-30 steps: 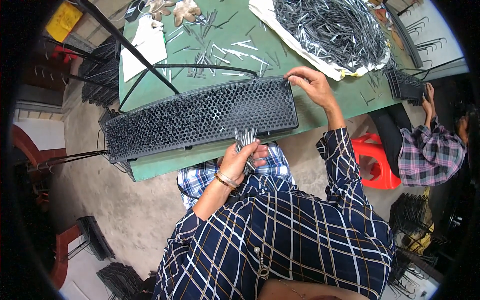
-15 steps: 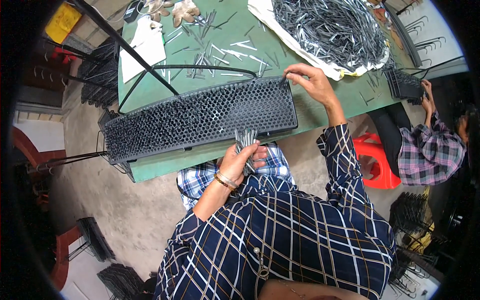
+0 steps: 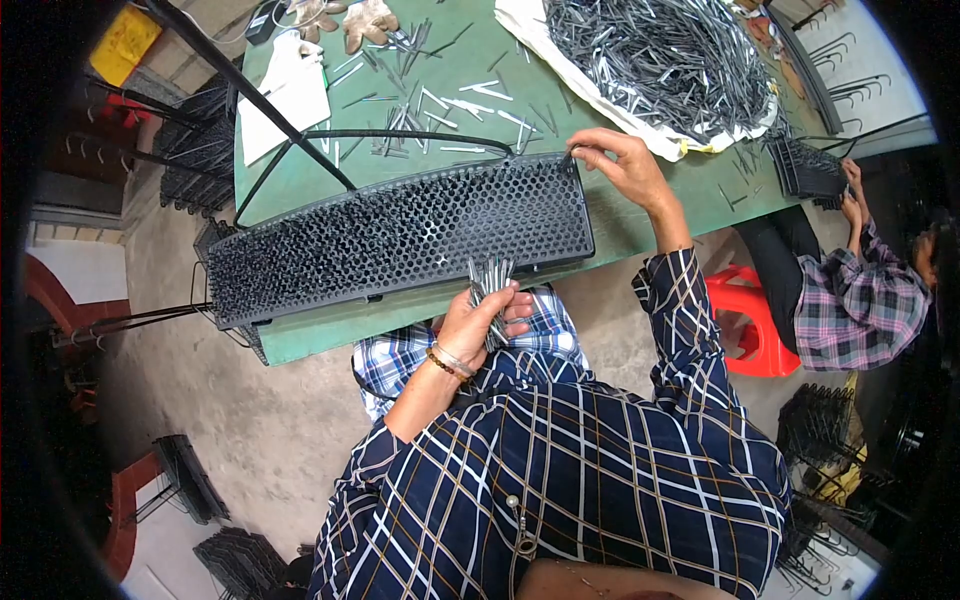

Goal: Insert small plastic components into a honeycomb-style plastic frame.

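A long black perforated rack lies across the near edge of the table, its top covered with round holes. Dark pieces stand in many holes toward its left; the right part shows mostly bare holes. My left hand is closed round a bundle of thin grey metal strips, their ends pointing at the rack's near edge. At the rack's far right corner, my right hand pinches what looks like one thin dark strip between thumb and forefinger, partly hidden by the fingertips.
A white sack heaped with strips sits on the green table. Loose strips, gloves and white paper lie farther left. A black bar frame rises behind the rack. Rightward, another person works beside a red stool.
Both hands have stayed almost in place. Less of the dark strip shows beneath my right fingertips at the rack's corner.
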Motion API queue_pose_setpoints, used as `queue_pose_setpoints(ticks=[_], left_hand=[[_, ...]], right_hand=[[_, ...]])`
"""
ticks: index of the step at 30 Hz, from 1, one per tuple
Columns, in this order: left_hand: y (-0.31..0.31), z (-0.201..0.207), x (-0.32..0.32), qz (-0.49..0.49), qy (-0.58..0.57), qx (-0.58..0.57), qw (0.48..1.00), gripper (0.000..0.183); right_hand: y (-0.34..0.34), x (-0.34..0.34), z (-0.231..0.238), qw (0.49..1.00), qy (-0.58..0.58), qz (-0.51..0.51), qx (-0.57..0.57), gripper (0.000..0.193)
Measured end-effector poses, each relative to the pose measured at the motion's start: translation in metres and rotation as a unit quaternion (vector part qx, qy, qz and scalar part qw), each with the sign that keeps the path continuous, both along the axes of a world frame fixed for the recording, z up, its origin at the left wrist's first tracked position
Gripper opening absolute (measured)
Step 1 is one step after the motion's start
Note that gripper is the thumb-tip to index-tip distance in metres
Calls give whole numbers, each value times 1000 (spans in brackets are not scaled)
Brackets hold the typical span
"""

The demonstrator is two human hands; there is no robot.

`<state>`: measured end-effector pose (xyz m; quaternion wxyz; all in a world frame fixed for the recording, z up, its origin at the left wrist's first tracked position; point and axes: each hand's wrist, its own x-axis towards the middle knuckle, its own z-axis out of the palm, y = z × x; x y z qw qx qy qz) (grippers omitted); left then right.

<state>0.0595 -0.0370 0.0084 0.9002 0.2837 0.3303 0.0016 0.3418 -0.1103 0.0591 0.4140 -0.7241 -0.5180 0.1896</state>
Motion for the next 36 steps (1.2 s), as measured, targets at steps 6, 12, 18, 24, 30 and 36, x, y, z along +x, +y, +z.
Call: queue_pose_setpoints(ticks=[6,12,18,24,30,36], left_hand=[[0,1,0,4,-4,-3,1000,24],[-1,-3,-1,-1,-12,-4,1000,25],[0,-5,-2,-1,-9,-4,1000,26],[0,2,1,-3,-4,2,1000,24],[-1,2,1,-13,0,6,1000,25],[0,-1,-1,-15,-7,5,1000,26]], right_hand=[[0,-6,-2,998,-54,14,37,17],[-1,-12,-4,997,-50,-47,32,17],[1,-15,-7,981,-186,18,55,17],[-4,-22,-15,976,-208,-6,70,15],[1,-27,-20,966,-235,-34,101,13],[3,-34,-17,955,-293,-33,36,13]])
